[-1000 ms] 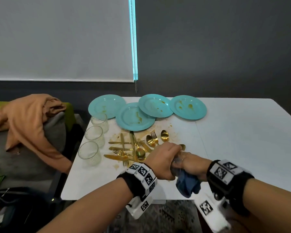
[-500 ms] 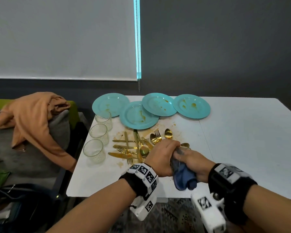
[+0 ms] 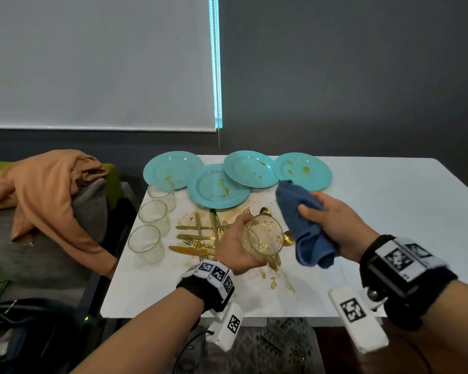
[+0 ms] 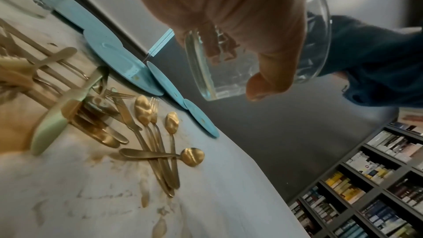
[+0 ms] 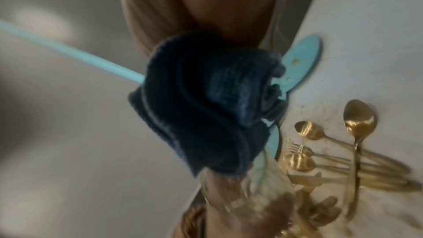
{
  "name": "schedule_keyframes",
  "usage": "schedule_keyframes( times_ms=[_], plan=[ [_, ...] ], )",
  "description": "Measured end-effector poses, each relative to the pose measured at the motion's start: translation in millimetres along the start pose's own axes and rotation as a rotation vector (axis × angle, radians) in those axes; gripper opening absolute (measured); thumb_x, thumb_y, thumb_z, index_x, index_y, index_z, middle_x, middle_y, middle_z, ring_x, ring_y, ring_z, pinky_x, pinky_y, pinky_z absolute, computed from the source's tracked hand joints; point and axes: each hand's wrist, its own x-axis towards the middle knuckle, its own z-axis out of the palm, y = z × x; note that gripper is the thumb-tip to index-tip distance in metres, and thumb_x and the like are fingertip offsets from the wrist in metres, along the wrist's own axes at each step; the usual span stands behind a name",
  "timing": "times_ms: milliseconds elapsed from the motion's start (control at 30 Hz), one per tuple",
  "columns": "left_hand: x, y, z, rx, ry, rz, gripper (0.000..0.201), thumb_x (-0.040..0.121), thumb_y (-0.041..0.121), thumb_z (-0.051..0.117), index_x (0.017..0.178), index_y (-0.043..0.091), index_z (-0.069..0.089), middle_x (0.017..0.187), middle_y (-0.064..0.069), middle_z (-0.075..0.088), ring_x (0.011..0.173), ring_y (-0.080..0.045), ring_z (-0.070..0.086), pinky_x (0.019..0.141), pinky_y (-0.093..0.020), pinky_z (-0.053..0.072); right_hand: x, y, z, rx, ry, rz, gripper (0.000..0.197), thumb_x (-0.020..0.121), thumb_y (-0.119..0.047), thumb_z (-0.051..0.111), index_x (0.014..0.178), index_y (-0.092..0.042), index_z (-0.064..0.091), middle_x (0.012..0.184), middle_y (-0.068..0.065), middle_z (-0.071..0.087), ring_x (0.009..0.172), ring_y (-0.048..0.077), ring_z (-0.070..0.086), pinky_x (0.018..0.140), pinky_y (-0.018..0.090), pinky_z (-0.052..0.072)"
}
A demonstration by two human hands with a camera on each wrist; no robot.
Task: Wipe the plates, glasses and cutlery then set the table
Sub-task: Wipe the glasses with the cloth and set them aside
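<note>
My left hand grips a clear glass, tilted with its mouth toward me, above the gold cutlery on the white table. The same glass fills the left wrist view, my fingers wrapped round it. Just right of the glass, my right hand holds a bunched blue cloth, outside the glass. In the right wrist view the blue cloth hides my fingers. Several stained teal plates overlap at the table's far side. Three more glasses stand along the left edge.
Brown smears stain the table near its front edge. An orange garment lies over a grey seat left of the table. A dark wall and a white blind stand behind. Bookshelves show in the left wrist view.
The two hands have come apart. The cloth, earlier pressed into the glass between both hands, is now out and off to the right, and the glass's mouth is uncovered.
</note>
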Motion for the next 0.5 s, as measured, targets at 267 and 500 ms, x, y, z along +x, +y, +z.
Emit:
schedule_keyframes(
  times_ms=[267,500],
  plan=[
    [-6,30,23,0.13,-0.148,0.267,0.084,0.051,0.02,0.085,0.126,0.014,0.047,0.115,-0.005,0.055,0.103,-0.017,0.054,0.086,-0.023,0.043,4,43,33,-0.964,-0.334,0.02,0.027,0.092,-0.005,0.046,0.117,-0.003,0.057,0.115,0.014,0.062,0.109,0.029,0.058,0.091,0.032,0.047],
    [-1,26,22,0.348,-0.004,0.564,0.055,0.069,0.039,0.065,0.114,0.012,0.047,0.097,-0.011,0.062,0.094,-0.021,0.05,0.086,-0.032,0.04,6,61,36,0.715,-0.198,0.487,0.008,0.089,-0.001,0.051,0.092,-0.003,0.058,0.084,0.017,0.065,0.076,0.025,0.064,0.064,0.031,0.059]
  ],
)
